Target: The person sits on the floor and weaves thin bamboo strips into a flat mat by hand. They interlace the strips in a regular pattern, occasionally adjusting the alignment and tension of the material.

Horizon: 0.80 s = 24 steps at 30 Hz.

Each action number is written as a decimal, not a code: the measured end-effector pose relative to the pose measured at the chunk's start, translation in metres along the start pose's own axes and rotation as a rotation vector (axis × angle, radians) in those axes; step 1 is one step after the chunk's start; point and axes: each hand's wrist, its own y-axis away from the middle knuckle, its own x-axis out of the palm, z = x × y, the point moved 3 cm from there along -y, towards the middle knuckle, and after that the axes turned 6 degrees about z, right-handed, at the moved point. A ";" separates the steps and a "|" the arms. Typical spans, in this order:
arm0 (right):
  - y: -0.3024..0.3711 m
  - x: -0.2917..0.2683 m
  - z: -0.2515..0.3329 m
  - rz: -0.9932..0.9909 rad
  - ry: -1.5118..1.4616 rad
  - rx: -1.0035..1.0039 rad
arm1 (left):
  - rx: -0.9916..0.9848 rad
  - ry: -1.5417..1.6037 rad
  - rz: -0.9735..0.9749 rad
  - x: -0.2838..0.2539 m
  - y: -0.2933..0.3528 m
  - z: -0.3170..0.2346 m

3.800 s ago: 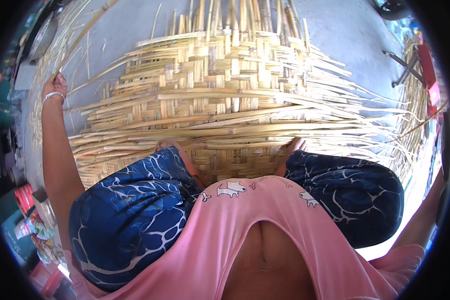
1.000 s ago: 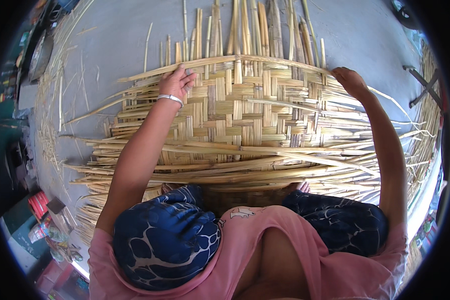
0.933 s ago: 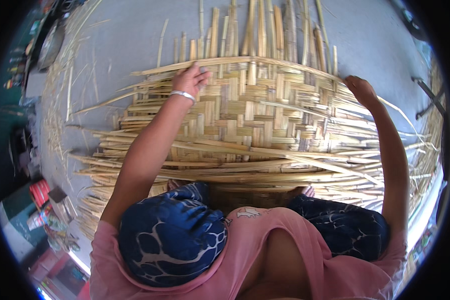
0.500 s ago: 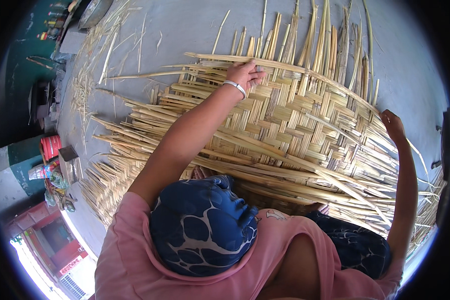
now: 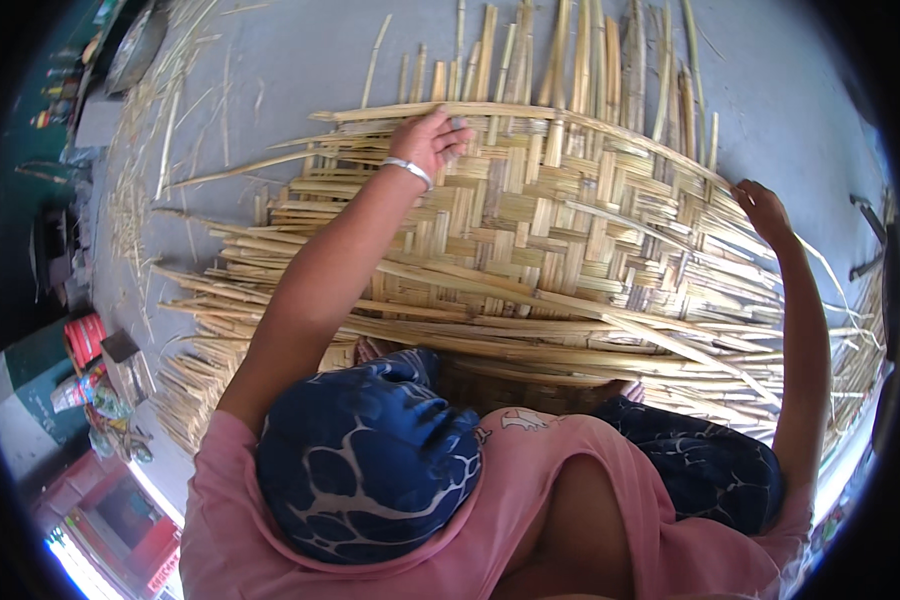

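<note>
From my end, the long split-cane strip point(image 5: 560, 116) runs left to right across the woven mat point(image 5: 530, 210), touching my left hand's point(image 5: 432, 142) loosely spread fingers, with my right hand's point(image 5: 760, 205) curled at its right end, pinch unclear.

I see a long, bowed, straw-yellow cane strip point(image 5: 515, 109). It crosses the far side of a tan woven-cane mat point(image 5: 515, 215).

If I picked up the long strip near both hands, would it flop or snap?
The strip is probably light, being so thin. It likely bends rather than flops, looking woody and jointed. It might snap if bent hard, looking dry.
</note>
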 end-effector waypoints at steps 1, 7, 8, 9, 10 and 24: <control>0.001 -0.001 0.002 0.021 0.018 0.025 | -0.006 -0.023 0.013 0.000 0.000 -0.001; 0.013 -0.012 -0.004 0.071 0.187 0.157 | -0.046 0.089 0.030 0.009 0.006 -0.011; 0.018 -0.012 -0.009 0.065 0.231 0.162 | -0.043 0.046 0.033 0.012 0.008 -0.013; 0.023 -0.013 -0.015 0.059 0.276 0.166 | -0.044 0.017 0.046 0.016 0.010 -0.014; 0.028 -0.013 -0.022 0.069 0.341 0.195 | -0.058 0.004 0.077 0.021 0.012 -0.014; 0.015 -0.008 0.045 -0.160 0.270 -0.120 | -0.146 -0.166 0.140 0.061 0.013 0.012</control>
